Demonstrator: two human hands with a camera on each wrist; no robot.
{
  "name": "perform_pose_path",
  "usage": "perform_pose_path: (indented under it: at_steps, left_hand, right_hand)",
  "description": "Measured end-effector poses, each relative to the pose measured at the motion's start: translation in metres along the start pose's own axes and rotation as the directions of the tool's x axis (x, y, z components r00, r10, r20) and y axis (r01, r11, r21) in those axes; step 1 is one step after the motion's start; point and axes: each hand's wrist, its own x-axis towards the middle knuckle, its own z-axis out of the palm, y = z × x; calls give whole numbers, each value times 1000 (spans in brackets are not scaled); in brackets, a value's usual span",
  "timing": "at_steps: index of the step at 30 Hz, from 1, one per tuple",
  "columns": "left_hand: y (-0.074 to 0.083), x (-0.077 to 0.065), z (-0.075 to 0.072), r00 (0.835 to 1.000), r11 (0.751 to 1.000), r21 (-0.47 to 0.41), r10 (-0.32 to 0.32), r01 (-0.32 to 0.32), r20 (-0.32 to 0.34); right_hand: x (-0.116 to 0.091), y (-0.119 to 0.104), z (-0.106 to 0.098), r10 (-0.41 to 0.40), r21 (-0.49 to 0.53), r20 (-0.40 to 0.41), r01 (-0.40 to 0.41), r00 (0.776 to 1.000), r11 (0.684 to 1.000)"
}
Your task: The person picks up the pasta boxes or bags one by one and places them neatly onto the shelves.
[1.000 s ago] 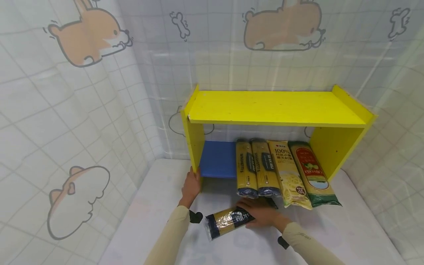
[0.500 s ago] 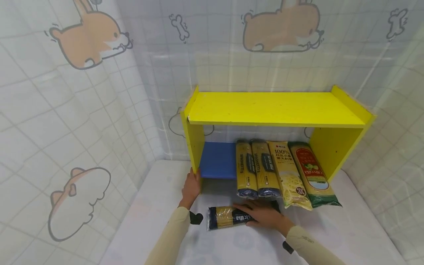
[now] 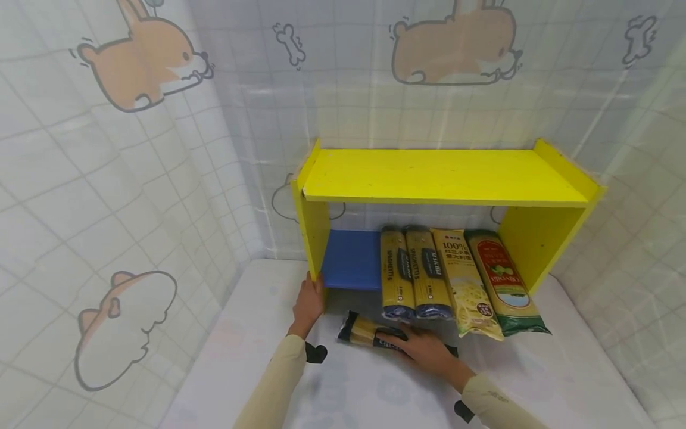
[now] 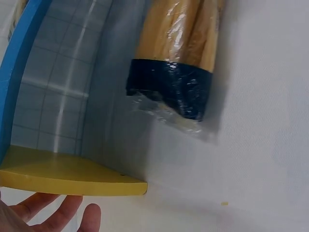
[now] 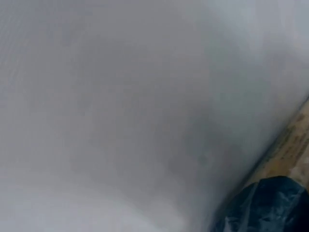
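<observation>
My right hand (image 3: 427,351) grips a spaghetti pack (image 3: 365,332) from above, just in front of the shelf unit, and covers its middle. The pack lies slanted, its left end nearer the shelf. Its dark-blue-banded end, with clear crinkled wrap, shows in the left wrist view as the spaghetti pack (image 4: 170,84). My left hand (image 3: 309,302) is at the lower front of the shelf's yellow left side panel (image 3: 312,238). In the left wrist view, the fingers (image 4: 63,212) lie fairly straight against the panel's outer face. The right wrist view catches only a corner of the pack (image 5: 270,208).
Two spaghetti packs (image 3: 398,274), a cream-yellow pasta bag (image 3: 471,286) and a red-and-green pasta bag (image 3: 504,277) lie side by side on the shelf, their ends jutting past its front. A bare blue shelf board (image 3: 351,259) shows left of them. White table (image 3: 257,357) spreads around.
The spaghetti pack under my right hand has turned, its left end swinging away from me toward the shelf. My left hand has stayed at the side panel.
</observation>
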Motion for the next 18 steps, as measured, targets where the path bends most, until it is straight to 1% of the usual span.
perform_pose_path:
  at_steps: [7, 14, 18]
  left_hand:
    - [-4, 1, 6, 1000, 1000, 8, 12, -12, 11]
    - [-2, 2, 2, 999, 999, 11, 33, -33, 4]
    - [-4, 3, 1, 1000, 999, 16, 28, -28, 0]
  right_hand:
    - [-5, -4, 6, 17, -12, -113, -18, 993, 1000]
    - [-1, -9, 2, 55, 60, -220, -43, 974, 997]
    - [2, -11, 2, 54, 70, -266, -36, 962, 997]
